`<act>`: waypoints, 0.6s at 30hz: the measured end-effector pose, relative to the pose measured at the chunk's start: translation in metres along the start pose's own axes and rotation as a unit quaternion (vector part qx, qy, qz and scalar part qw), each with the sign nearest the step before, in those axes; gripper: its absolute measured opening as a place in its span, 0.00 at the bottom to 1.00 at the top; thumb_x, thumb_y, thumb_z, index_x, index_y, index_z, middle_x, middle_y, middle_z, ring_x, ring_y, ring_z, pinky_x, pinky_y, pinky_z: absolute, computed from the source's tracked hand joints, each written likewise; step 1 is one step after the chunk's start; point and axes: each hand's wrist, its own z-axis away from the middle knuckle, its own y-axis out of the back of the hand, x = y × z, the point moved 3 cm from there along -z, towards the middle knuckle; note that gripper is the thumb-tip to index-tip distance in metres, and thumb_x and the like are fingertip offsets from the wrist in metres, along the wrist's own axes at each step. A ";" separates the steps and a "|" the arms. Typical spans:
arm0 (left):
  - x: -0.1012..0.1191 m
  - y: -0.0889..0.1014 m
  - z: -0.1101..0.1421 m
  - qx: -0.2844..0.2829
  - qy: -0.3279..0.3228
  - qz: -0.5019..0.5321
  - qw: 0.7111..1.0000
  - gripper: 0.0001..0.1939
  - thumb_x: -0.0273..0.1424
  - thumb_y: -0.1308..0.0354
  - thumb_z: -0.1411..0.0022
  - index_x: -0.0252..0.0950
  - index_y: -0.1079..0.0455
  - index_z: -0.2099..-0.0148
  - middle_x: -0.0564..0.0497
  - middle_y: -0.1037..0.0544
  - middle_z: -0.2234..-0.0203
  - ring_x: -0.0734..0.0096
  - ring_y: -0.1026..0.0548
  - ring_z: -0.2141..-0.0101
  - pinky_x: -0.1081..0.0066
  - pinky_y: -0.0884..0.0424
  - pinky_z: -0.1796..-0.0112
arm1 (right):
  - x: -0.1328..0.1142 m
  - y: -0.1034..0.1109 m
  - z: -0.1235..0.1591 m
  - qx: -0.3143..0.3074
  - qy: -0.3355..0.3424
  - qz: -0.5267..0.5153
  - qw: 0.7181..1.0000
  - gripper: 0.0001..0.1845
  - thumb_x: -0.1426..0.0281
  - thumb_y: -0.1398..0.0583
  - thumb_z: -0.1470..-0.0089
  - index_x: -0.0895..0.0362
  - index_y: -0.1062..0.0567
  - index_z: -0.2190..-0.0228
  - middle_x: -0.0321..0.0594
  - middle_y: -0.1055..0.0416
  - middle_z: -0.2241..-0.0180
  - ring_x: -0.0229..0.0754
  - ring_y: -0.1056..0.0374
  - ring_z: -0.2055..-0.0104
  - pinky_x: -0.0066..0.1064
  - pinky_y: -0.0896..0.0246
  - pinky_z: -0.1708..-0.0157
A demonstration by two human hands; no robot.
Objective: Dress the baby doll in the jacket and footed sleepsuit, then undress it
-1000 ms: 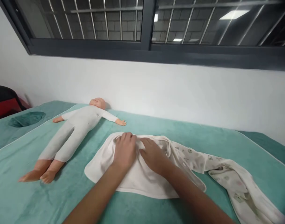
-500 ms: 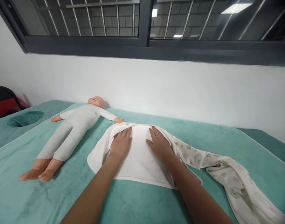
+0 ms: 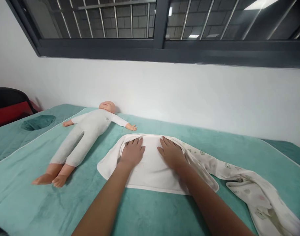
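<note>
My left hand [image 3: 133, 152] lies flat, fingers stretched out, on the left part of a white baby garment [image 3: 150, 173]. A folded edge of the cloth runs along its fingertips and outer side. On the right part of the same garment, my right hand [image 3: 171, 153] is also flat with its fingers apart. Small animal prints show on the cloth beyond my right hand. A baby doll [image 3: 90, 126] in a white bodysuit lies on its back to the left, head toward the wall. Its outstretched hand [image 3: 131, 127] is just beyond the garment's far edge, apart from it.
Printed baby clothing [image 3: 260, 193] lies crumpled at the right; whether it joins the white garment I cannot tell. A green padded cover [image 3: 145, 213] spreads underneath, with a round hollow [image 3: 38, 122] at far left. A black-and-red object [image 3: 10, 108], the wall [image 3: 189, 91] and a barred window [image 3: 98, 49] border it.
The garment and both hands have come slightly nearer to me, so its far edge is now apart from the doll's hand. My view has turned a little to the left.
</note>
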 end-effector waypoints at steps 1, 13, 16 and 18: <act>0.002 0.003 0.002 0.014 -0.012 0.010 1.000 0.22 0.36 0.57 0.32 0.36 0.38 0.39 0.43 0.31 0.42 0.53 0.34 0.44 0.52 0.38 0.46 | -0.009 0.000 0.002 0.008 0.015 0.007 1.000 0.28 0.63 0.53 0.36 0.65 0.38 0.40 0.51 0.47 0.36 0.52 0.50 0.34 0.47 0.53 0.38; -0.076 0.058 0.033 0.091 0.228 0.023 0.969 0.19 0.44 0.51 0.35 0.35 0.28 0.55 0.42 0.23 0.61 0.55 0.27 0.59 0.64 0.33 0.63 | -0.070 -0.018 0.006 -0.007 0.116 -0.026 0.993 0.32 0.57 0.53 0.36 0.65 0.41 0.39 0.51 0.50 0.34 0.50 0.56 0.32 0.44 0.61 0.35; -0.064 0.058 0.034 0.065 0.197 0.066 0.976 0.16 0.40 0.54 0.33 0.37 0.29 0.61 0.45 0.22 0.65 0.60 0.25 0.66 0.67 0.35 0.68 | -0.069 -0.017 0.007 -0.004 0.119 -0.013 0.993 0.32 0.57 0.53 0.36 0.65 0.41 0.39 0.52 0.50 0.35 0.49 0.55 0.32 0.44 0.61 0.36; -0.046 0.062 0.035 0.093 0.149 0.120 0.977 0.15 0.38 0.54 0.33 0.37 0.29 0.61 0.47 0.22 0.66 0.63 0.25 0.67 0.68 0.36 0.68 | -0.071 -0.015 0.005 -0.001 0.118 -0.007 0.993 0.32 0.57 0.52 0.37 0.65 0.40 0.39 0.52 0.48 0.35 0.49 0.54 0.33 0.44 0.60 0.36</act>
